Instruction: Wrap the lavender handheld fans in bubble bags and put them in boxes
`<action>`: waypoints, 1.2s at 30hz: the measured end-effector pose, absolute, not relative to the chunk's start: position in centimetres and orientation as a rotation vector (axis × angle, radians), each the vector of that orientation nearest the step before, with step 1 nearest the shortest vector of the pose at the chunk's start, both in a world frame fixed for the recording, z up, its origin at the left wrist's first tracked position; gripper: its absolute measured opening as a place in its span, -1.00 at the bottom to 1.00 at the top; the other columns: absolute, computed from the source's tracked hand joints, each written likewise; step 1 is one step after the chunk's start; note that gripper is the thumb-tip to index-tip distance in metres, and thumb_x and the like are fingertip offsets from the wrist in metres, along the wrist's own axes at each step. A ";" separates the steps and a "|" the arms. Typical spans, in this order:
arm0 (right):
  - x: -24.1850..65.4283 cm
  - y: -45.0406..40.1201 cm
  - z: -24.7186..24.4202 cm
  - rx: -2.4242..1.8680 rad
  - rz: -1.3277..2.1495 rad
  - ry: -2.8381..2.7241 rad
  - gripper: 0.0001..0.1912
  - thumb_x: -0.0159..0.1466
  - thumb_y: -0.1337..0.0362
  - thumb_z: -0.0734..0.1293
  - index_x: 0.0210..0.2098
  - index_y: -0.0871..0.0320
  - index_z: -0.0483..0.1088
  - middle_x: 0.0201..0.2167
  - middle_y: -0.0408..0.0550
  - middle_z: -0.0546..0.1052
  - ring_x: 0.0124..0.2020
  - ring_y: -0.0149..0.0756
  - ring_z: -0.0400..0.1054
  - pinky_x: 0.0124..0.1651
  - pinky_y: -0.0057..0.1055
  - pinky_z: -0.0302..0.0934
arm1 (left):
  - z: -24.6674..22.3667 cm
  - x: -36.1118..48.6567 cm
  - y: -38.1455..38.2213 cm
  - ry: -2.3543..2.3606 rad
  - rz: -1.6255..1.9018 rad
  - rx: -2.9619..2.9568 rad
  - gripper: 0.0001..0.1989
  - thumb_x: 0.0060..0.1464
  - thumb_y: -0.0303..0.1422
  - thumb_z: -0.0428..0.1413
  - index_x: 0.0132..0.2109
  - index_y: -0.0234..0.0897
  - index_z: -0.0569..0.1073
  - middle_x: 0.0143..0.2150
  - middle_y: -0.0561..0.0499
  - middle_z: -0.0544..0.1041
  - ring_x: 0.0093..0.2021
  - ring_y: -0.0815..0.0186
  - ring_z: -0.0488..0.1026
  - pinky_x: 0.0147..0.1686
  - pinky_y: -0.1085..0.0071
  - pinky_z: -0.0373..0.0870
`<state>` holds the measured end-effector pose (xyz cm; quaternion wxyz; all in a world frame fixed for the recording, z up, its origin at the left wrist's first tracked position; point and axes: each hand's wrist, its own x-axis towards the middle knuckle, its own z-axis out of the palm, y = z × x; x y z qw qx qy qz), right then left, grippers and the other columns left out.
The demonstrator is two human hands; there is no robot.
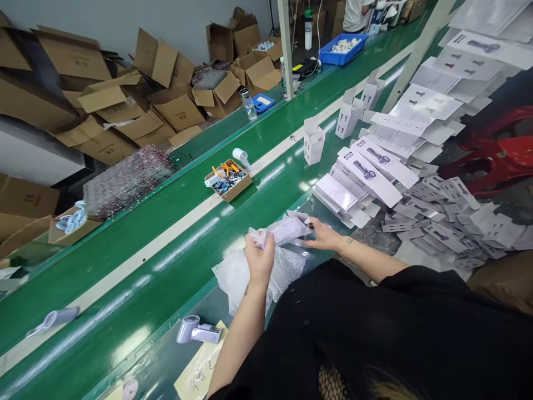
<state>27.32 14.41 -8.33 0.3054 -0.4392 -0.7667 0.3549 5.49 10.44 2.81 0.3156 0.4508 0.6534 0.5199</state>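
Observation:
In the middle of the head view, a bubble-wrapped package [287, 229] is held between my two hands above the bench edge. My left hand [260, 256] is closed on its left end, the thumb pressing the crinkled wrap. At the right end, my right hand [323, 235] grips with thumb and fingers on either side. The wrap blurs what lies inside. Beneath my hands lie loose bubble wrap bags [237, 275]. A pale handheld fan [195, 330] rests to the left of my left forearm, beside a marked yellow paper [202, 364].
A green conveyor belt [175, 236] runs diagonally past the bench. It carries a small parts box [233, 186], another fan [58, 318] and an upright white carton [313, 143]. Flat printed cartons [366, 169] are piled at right. A person [355, 16] stands at the far end.

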 end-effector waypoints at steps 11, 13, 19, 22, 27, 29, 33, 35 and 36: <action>24.9 14.3 -9.0 -1.083 0.939 -1.878 -0.27 0.00 0.18 0.44 0.03 0.07 -0.05 0.06 0.11 0.23 -0.02 -0.17 0.29 0.03 -0.13 0.24 | 8.1 11.7 14.3 1.894 -0.111 2.375 -0.85 0.06 -0.50 0.00 -0.16 -0.36 0.30 -0.27 -0.19 0.41 -0.20 0.10 0.38 -0.27 0.27 0.35; 25.1 14.6 -8.9 -1.004 0.960 -1.948 -0.26 0.03 0.21 0.42 0.05 0.06 -0.08 0.07 0.11 0.25 0.01 -0.14 0.30 0.03 -0.11 0.24 | 7.8 12.3 14.8 1.883 -0.205 2.369 -0.81 0.07 -0.49 0.01 -0.12 -0.37 0.30 -0.25 -0.20 0.42 -0.17 0.08 0.38 -0.29 0.30 0.36; 27.2 15.7 -8.9 -0.882 1.093 -1.968 -0.20 0.05 0.17 0.42 0.12 0.06 -0.11 0.11 0.16 0.23 0.06 -0.10 0.28 -0.01 -0.11 0.29 | 2.4 11.7 12.2 1.483 -0.118 2.684 -0.51 0.12 -0.49 -0.03 0.21 -0.35 0.18 0.16 -0.29 0.30 0.16 0.01 0.21 -0.04 0.13 0.31; 26.9 15.5 -8.9 -0.894 1.145 -1.938 -0.25 0.06 0.18 0.41 0.12 0.10 -0.06 0.10 0.17 0.23 0.08 -0.09 0.25 -0.02 -0.14 0.29 | 0.7 10.9 11.0 1.483 -0.054 2.733 -0.55 0.17 -0.39 -0.02 0.20 -0.33 0.25 0.16 -0.27 0.34 0.25 -0.04 0.11 0.16 -0.12 0.02; 25.6 17.8 -6.7 -1.147 1.152 -1.869 -0.30 0.02 0.24 0.39 0.07 0.13 -0.01 -0.05 0.11 0.31 -0.09 -0.11 0.34 -0.12 -0.17 0.31 | 1.9 10.0 11.4 1.562 0.174 2.656 -0.63 0.17 -0.26 0.03 0.10 -0.27 0.37 0.07 -0.22 0.45 0.18 0.04 0.26 0.22 -0.16 -0.16; 25.2 21.0 -4.7 -1.200 1.106 -1.887 -0.29 0.00 0.30 0.39 0.07 0.11 0.00 -0.08 0.07 0.33 -0.13 -0.13 0.35 -0.11 -0.17 0.30 | 3.2 8.3 11.5 1.752 0.461 2.560 -0.69 0.19 -0.27 0.02 0.05 -0.22 0.41 0.01 -0.17 0.50 0.14 0.09 0.31 0.22 -0.09 -0.10; 24.1 30.9 -1.7 -1.247 1.037 -1.908 -0.22 -0.11 0.44 0.35 0.09 0.10 0.04 -0.20 -0.05 0.38 -0.21 -0.16 0.34 -0.08 -0.16 0.26 | 3.7 0.0 9.2 2.201 0.971 2.079 -0.81 0.14 -0.27 0.06 -0.18 -0.24 0.50 -0.20 -0.09 0.56 -0.07 0.19 0.45 0.10 0.12 0.19; 23.2 35.9 -1.9 -1.336 1.040 -1.803 -0.21 -0.16 0.50 0.31 0.07 0.11 0.06 -0.27 -0.11 0.37 -0.26 -0.21 0.33 -0.08 -0.19 0.25 | 2.7 -5.5 6.6 2.476 1.205 1.531 -0.76 0.10 -0.20 0.06 -0.23 -0.27 0.49 -0.26 -0.09 0.55 -0.17 0.22 0.47 -0.07 0.23 0.34; 22.7 38.1 -2.4 -1.360 1.051 -1.732 -0.21 -0.17 0.52 0.29 0.07 0.11 0.07 -0.26 -0.12 0.36 -0.26 -0.24 0.32 -0.09 -0.21 0.26 | 2.0 -8.1 5.0 2.585 1.314 1.196 -0.72 0.08 -0.17 0.04 -0.23 -0.29 0.48 -0.30 -0.07 0.54 -0.22 0.23 0.47 -0.13 0.26 0.37</action>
